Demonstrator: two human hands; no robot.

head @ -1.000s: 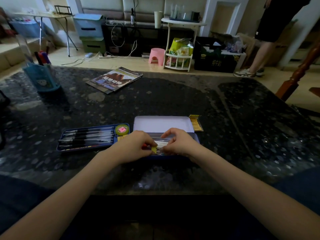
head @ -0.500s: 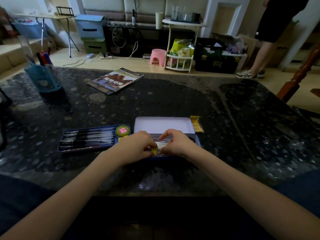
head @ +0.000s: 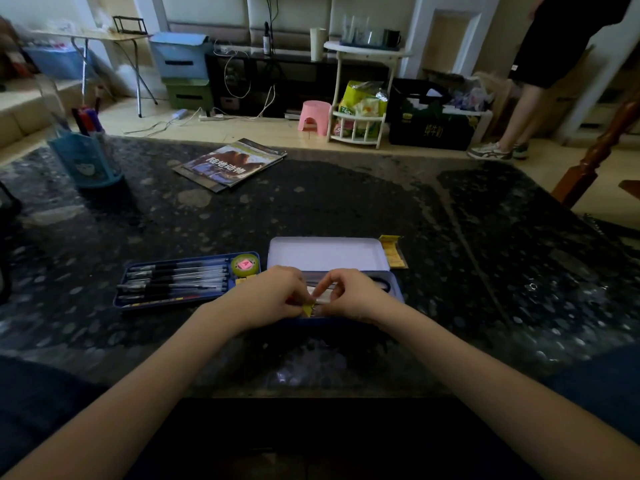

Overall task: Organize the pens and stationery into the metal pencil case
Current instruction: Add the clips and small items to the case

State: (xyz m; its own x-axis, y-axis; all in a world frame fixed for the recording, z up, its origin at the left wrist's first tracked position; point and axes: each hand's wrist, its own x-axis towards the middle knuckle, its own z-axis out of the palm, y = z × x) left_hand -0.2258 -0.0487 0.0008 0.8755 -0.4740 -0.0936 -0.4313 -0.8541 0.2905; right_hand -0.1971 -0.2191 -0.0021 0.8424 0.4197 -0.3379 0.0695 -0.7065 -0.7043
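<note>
Pencil case open, both hands inside

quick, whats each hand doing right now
left hand: pinched on a small yellow item
right hand: fingers curled over the pencil case, hold cannot be told

White Chinese characters, 陆地动物, run across the cover of the magazine lying at the far side of the surface. Over on the floor, the dark crate carries yellowish characters on its front, too dim to make out for sure. The green snack bag on the little white rack shows lettering near its lower left, not legible. The round green tape dispenser has a pink label with a mark that cannot be read.
</note>
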